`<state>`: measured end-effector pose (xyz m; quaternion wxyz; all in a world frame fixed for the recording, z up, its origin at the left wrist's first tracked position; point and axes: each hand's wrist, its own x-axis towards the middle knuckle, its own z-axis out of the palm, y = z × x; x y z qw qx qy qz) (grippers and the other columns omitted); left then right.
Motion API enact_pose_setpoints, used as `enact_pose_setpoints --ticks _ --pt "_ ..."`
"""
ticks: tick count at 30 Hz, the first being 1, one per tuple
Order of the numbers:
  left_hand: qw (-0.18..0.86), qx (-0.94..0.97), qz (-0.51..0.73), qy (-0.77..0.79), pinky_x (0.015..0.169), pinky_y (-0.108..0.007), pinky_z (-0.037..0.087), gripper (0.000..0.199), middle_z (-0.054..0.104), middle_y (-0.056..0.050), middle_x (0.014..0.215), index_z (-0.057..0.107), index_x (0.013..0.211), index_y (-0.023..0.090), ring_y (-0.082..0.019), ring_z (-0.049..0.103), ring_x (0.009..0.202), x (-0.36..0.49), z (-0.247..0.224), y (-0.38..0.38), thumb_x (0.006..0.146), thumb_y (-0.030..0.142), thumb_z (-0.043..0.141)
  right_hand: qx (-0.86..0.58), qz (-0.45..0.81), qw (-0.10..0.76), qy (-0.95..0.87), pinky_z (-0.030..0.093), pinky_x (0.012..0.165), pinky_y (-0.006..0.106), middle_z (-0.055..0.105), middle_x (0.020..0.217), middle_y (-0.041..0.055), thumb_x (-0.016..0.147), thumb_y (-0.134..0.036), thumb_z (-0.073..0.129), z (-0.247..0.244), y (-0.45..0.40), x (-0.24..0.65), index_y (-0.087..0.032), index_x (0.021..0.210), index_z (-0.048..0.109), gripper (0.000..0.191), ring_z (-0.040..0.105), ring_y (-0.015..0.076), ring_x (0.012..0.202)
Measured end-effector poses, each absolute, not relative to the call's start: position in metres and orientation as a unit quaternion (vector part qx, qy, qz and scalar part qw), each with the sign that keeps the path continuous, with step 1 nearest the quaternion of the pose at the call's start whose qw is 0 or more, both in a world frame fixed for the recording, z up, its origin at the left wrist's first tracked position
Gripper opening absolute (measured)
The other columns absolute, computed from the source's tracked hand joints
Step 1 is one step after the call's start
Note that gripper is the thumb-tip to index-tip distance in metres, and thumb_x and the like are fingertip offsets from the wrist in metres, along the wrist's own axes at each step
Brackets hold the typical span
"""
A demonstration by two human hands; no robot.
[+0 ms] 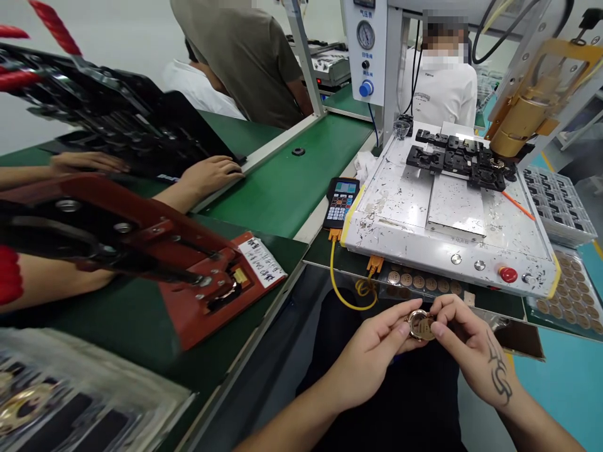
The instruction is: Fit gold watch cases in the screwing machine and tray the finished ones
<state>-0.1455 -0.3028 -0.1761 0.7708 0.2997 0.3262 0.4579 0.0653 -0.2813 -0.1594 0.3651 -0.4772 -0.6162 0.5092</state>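
Above my lap, my left hand (pixel 374 351) grips a shiny rose-gold watch case (pixel 412 319) between thumb and fingers. My right hand (pixel 464 329) pinches a small round gold-brown disc (pixel 425 329) against the case's right side. The disc overlaps the ring of the case; whether it sits inside or only lies over it I cannot tell. Just beyond my hands, a strip of round brown stickers (pixel 418 281) lies under the front edge of a white bench machine (pixel 391 232). Black fixtures (pixel 464 157) stand on that machine's plate, under a gold cylinder head (pixel 518 122).
A red-brown toggle press (pixel 179 314) and a plastic tray of parts (pixel 94 383) stand at left. Co-worker's hands (pixel 207 179) rest near a black clamp rig. A keypad controller (pixel 343 204) with a yellow cable (pixel 335 270) hangs near my knees. Stacked trays (pixel 560 207) are at right.
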Motion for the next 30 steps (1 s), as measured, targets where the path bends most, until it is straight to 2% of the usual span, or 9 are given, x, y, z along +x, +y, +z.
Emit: enact_pose_setpoints --ticks 5,22,30 --pt "0.76 0.324 0.457 0.329 0.117 -0.048 0.058 0.049 0.073 -0.01 0.147 0.074 0.143 0.027 -0.033 0.069 0.135 -0.143 -0.175 -0.304 0.099 0.049 0.077 -0.488 0.498 0.346 -0.628 0.054 0.092 0.035 0.066 0.114 0.008 0.104 -0.047 0.066 -0.156 -0.283 0.059 -0.025 0.087 0.066 0.029 0.063 0.026 0.106" --pt "0.726 0.388 0.442 0.357 0.118 -0.046 0.057 0.045 0.068 -0.01 0.154 0.07 0.147 0.027 -0.033 0.066 0.14 -0.141 -0.171 -0.307 0.107 0.046 0.066 -0.487 0.485 0.346 -0.639 0.051 0.089 0.03 0.065 0.114 0.0045 0.106 -0.041 0.066 -0.159 -0.285 0.06 -0.025 0.086 0.065 0.025 0.062 0.0209 0.102" --pt "0.677 0.44 0.441 0.392 0.112 -0.045 0.06 0.042 0.079 -0.011 0.134 0.069 0.148 0.024 -0.028 0.077 0.123 -0.135 -0.172 -0.31 0.106 0.03 0.064 -0.478 0.384 0.382 -0.692 0.053 0.082 0.03 0.063 0.11 0.0046 0.107 -0.028 0.065 -0.164 -0.29 0.055 -0.025 0.087 0.062 0.02 0.066 0.0202 0.098"
